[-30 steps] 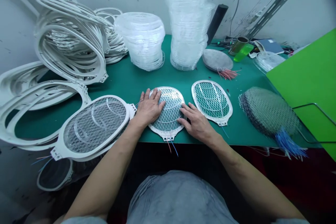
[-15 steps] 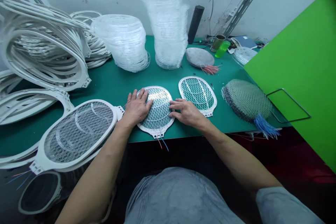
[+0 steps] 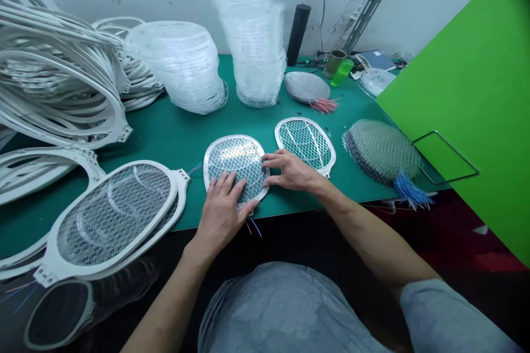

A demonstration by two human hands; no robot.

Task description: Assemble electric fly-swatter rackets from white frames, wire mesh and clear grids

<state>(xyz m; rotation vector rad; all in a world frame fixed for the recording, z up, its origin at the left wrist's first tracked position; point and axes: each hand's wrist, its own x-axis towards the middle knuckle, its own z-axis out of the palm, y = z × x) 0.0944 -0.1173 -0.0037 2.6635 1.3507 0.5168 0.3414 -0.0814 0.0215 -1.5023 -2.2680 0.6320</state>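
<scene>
Resting spread wide, the left hand [image 3: 221, 215] covers the near half of an oval mesh panel [image 3: 237, 161], whose long axis runs far to near; the half-open right hand [image 3: 290, 171] touches it from the right. One more panel [image 3: 305, 143] lies just beyond the right hand, one larger racket [image 3: 111, 215] left of the left hand.

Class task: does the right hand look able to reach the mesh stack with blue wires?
Likely yes: the right hand lies near the mesh stack, with only green mat and the tip of a racket frame between.
</scene>
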